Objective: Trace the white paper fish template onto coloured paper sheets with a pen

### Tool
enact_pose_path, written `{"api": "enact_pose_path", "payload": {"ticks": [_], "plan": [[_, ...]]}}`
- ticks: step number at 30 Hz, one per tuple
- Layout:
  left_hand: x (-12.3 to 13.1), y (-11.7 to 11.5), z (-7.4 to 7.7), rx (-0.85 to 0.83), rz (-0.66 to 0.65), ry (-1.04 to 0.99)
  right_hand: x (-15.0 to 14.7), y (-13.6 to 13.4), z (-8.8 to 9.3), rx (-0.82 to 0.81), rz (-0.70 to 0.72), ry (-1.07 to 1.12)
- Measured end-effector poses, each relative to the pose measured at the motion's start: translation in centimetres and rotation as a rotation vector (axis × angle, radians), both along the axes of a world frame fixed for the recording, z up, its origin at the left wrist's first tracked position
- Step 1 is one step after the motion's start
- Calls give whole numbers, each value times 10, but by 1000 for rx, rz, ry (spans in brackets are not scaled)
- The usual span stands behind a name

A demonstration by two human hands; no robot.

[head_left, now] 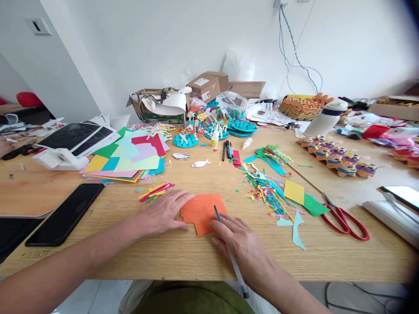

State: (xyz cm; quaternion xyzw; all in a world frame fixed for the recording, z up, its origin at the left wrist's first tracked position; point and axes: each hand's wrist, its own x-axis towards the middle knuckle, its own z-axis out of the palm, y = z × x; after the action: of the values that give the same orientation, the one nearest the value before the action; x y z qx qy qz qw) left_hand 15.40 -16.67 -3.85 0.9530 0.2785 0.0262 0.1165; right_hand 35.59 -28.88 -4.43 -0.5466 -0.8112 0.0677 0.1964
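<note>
Head view, seen across a pale wooden table (pixel 147 259): a person sits at the near edge, a flat, irregular sheet of orange paper (pixel 203 221) lying before them near the middle of that edge and bearing a thin, fish-like outline. The left hand (pixel 168 210) rests palm down and unclenched, its fingertips on the sheet's left edge. The right hand (pixel 240 242), at the sheet's near right, grips a slender translucent pen (pixel 233 261) between bent fingers; the pen's far end is over the paper, though whether it touches cannot be told from here. Just beyond the left hand lie narrow multicoloured paper strips (pixel 157 192); farther left are a black rectangular phone (pixel 65 213) and, beyond it, a pile of coloured paper sheets (pixel 139 161). Beyond the orange sheet are a white fish-shaped cut-out (pixel 200 163) and, to its left, a dark-patterned oval one (pixel 180 156); farther off stands a small white glue bottle (pixel 214 138), with slim dark markers (pixel 224 151) to its right. To the right spread mixed paper scraps (pixel 270 192), then scissors with red handles (pixel 355 226), lying near a green paper piece (pixel 314 205).
</note>
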Motion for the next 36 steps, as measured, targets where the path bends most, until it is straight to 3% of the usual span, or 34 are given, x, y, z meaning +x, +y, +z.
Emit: {"api": "enact_pose_path", "payload": {"ticks": [6, 12, 22, 30, 36], "plan": [[-2, 13, 14, 84, 15, -83, 2, -4, -9, 67, 35, -9], [14, 37, 26, 63, -42, 114, 11, -11, -4, 84, 67, 21], [46, 48, 28, 13, -195, 236, 7, -17, -1, 99, 4, 86], [51, 51, 18, 48, -207, 263, 7, -16, -3, 123, -18, 126], [43, 60, 27, 4, -185, 206, 9, -16, -1, 171, -25, 139]]}}
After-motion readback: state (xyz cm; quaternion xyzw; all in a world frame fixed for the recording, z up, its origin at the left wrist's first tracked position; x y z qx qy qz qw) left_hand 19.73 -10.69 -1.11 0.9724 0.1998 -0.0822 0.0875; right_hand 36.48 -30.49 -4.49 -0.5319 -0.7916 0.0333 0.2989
